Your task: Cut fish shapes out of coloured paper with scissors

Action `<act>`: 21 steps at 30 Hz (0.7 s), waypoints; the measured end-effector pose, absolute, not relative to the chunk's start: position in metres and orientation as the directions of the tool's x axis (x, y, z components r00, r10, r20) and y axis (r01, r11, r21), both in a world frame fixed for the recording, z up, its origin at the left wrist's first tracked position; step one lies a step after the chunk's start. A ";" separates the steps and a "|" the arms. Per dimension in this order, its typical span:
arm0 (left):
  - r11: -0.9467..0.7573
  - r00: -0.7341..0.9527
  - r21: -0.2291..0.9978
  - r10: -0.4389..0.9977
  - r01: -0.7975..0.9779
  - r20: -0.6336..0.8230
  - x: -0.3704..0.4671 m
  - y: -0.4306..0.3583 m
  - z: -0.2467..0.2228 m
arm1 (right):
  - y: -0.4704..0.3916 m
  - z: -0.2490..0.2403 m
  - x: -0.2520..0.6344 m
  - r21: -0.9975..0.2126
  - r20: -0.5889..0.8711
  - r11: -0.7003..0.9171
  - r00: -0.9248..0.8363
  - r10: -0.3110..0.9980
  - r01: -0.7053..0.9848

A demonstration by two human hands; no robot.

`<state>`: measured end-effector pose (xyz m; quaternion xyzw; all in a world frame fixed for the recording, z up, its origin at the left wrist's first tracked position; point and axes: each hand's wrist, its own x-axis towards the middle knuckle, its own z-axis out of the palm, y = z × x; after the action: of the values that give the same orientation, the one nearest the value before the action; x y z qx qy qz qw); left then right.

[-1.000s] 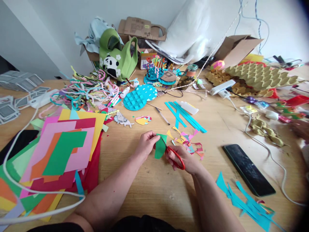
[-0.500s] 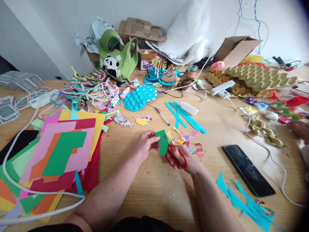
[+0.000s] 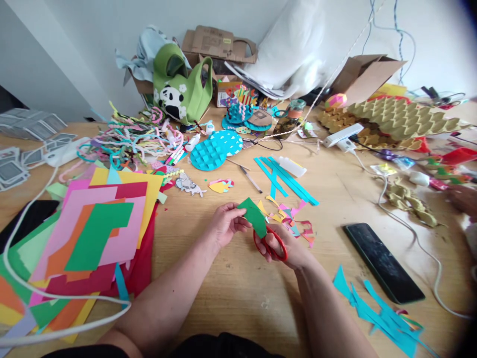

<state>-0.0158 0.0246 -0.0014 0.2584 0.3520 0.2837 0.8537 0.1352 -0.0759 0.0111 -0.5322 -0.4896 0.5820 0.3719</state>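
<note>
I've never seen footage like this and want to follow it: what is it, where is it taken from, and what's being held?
There is no machine here, just a person's two bare hands. All the pictures come from one camera worn on the head, looking forward and down, so the forearms enter from the bottom.

The left hand holds a small piece of green paper. The right hand holds red-handled scissors close against it; the blades are hard to make out.

On the wooden table lie stacked coloured sheets to the left, paper scraps beyond the right hand, and a phone to the right.
</note>
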 end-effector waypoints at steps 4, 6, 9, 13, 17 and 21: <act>0.732 0.598 0.609 0.645 -0.305 -0.476 -0.015 0.025 -0.001 | -0.074 0.012 0.137 -0.953 -0.304 -0.294 -0.195 0.933 0.079; 0.742 0.600 0.599 0.636 -0.301 -0.486 -0.015 0.026 0.000 | -0.074 0.012 0.137 -0.947 -0.321 -0.310 -0.195 0.927 0.084; 0.742 0.607 0.607 0.630 -0.284 -0.485 -0.016 0.025 -0.001 | -0.073 0.012 0.137 -0.948 -0.317 -0.305 -0.205 0.926 0.088; 0.709 0.627 0.666 0.632 -0.232 -0.455 -0.017 0.024 -0.003 | -0.072 0.010 0.136 -0.958 -0.287 -0.281 -0.210 0.934 0.060; 0.653 0.624 0.732 0.658 -0.194 -0.421 -0.017 0.021 -0.003 | -0.072 0.006 0.137 -0.957 -0.290 -0.284 -0.200 0.936 0.056; 0.598 0.622 0.787 0.677 -0.152 -0.394 -0.016 0.019 0.000 | -0.072 0.007 0.137 -0.964 -0.267 -0.263 -0.198 0.943 0.050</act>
<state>-0.0159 0.0189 -0.0002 0.3704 0.3541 0.2524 0.8208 0.1369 -0.0718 0.0066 -0.5148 -0.4822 0.6053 0.3689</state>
